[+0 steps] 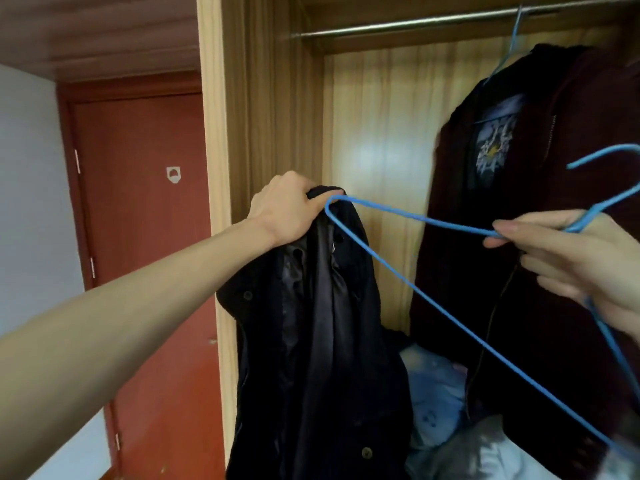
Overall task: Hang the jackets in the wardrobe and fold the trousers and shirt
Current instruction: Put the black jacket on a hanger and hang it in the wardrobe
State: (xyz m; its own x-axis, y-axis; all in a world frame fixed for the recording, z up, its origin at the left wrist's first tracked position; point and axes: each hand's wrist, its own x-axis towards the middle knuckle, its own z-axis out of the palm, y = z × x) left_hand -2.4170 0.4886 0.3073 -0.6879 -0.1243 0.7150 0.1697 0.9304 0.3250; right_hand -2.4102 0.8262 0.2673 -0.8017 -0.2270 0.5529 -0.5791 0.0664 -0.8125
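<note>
Hanger tip going into black jacket [322, 323] collar, wardrobe front.
L hand [284, 209] grips collar, holding it up; R hand [571, 258] pinches blue hanger [398, 271] w/ curled fingers, steering the end in.

Soft indoor light, panel glare, blurred edges

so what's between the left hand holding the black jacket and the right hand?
Head view: only the blue hanger spans from the right hand to the black jacket gripped by the left hand; the wardrobe's back panel is behind.
</note>
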